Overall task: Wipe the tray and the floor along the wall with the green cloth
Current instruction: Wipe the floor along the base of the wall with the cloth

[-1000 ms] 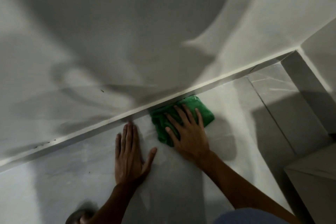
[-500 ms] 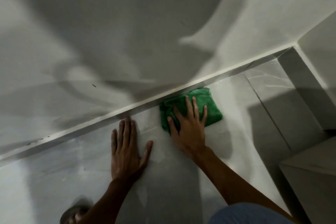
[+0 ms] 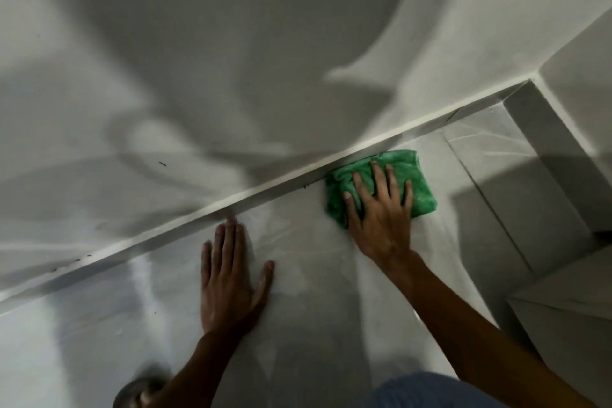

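Nearest, at the bottom edge: a patch of blue clothing (image 3: 427, 391) on the right and a blurred rounded dark shape (image 3: 139, 394) on the left, too smeared to identify. Two bare forearms reaching up from there across the pale, glossy floor (image 3: 82, 341).

Left hand (image 3: 228, 285) laid flat, palm down on the tiles, fingers straight and close together, thumb splayed out to the right, fingertips close to the foot of the skirting; holding nothing.

Right hand (image 3: 381, 212) farther along and to the right, pressed palm down on the green cloth (image 3: 417, 185), fingers spread wide over it, bearing down rather than pinching. Cloth bunched into a rough folded pad, lying on the floor with its upper edge against the base of the white skirting (image 3: 159, 238), its right portion clear of the hand.

Beyond the cloth, a tile joint (image 3: 490, 202) running diagonally across the floor. At the right, a pale low ledge or step (image 3: 569, 311), well apart from the cloth. Farthest, the plain white wall (image 3: 231, 43) rising above the skirting, crossed by soft grey shadows, meeting a second wall face at the corner on the upper right.
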Action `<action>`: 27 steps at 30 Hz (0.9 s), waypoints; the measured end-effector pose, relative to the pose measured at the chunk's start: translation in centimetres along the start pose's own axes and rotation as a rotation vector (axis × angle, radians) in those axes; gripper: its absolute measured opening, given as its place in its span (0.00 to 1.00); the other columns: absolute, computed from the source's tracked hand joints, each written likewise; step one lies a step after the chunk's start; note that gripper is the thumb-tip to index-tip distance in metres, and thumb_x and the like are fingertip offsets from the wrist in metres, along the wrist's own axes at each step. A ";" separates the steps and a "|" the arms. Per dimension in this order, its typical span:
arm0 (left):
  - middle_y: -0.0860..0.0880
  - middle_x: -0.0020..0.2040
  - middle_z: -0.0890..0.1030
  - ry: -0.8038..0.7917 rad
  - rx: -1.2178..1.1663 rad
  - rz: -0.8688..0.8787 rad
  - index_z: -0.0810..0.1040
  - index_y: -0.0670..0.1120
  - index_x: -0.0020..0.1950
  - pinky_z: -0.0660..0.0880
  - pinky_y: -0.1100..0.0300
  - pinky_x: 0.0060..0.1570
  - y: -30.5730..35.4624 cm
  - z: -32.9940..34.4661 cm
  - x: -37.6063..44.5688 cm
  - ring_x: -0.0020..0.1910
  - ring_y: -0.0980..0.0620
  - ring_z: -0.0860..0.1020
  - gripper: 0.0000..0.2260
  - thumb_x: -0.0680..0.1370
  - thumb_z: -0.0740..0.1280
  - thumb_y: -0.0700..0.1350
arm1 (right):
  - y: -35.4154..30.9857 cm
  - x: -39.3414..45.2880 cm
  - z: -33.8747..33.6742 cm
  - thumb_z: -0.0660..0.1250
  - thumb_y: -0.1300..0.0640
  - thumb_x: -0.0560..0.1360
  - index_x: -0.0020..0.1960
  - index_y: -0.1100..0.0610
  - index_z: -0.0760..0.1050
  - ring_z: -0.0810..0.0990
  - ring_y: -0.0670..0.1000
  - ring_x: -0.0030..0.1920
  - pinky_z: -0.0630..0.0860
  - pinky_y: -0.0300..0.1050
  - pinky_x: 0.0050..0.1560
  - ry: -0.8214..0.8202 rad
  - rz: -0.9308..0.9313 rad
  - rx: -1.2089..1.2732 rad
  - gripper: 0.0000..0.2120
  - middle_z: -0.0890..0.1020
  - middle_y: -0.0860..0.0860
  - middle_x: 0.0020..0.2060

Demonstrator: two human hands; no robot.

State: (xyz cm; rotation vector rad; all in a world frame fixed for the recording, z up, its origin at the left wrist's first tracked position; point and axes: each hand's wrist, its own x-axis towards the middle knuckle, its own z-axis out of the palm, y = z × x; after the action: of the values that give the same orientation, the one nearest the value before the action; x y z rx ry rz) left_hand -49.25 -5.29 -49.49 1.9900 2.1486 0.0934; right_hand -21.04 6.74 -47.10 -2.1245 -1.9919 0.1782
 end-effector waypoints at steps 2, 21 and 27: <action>0.45 0.93 0.47 0.000 -0.006 0.003 0.46 0.46 0.91 0.45 0.44 0.90 0.0 0.0 0.0 0.92 0.47 0.45 0.42 0.86 0.50 0.70 | -1.4 0.0 -0.2 0.57 0.40 0.86 0.80 0.50 0.75 0.62 0.63 0.87 0.51 0.73 0.86 -0.041 0.037 0.050 0.27 0.68 0.58 0.85; 0.46 0.92 0.49 -0.006 -0.092 -0.021 0.49 0.45 0.91 0.48 0.42 0.90 0.3 -0.8 -0.1 0.92 0.48 0.47 0.39 0.86 0.53 0.65 | -2.0 -0.7 0.2 0.60 0.39 0.87 0.77 0.48 0.78 0.68 0.64 0.83 0.58 0.69 0.85 0.054 -0.008 0.018 0.24 0.73 0.60 0.81; 0.44 0.92 0.47 -0.020 -0.085 -0.029 0.49 0.44 0.91 0.48 0.41 0.91 0.5 -0.8 -0.1 0.92 0.46 0.45 0.40 0.85 0.51 0.66 | -6.2 -2.3 0.1 0.58 0.38 0.86 0.79 0.52 0.75 0.58 0.64 0.88 0.47 0.72 0.87 -0.107 -0.018 0.056 0.29 0.67 0.60 0.85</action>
State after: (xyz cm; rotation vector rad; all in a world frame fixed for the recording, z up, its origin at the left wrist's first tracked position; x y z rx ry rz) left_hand -48.91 -5.23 -48.63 1.9044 2.1240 0.1569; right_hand -27.23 4.79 -45.85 -2.1029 -2.0382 0.3482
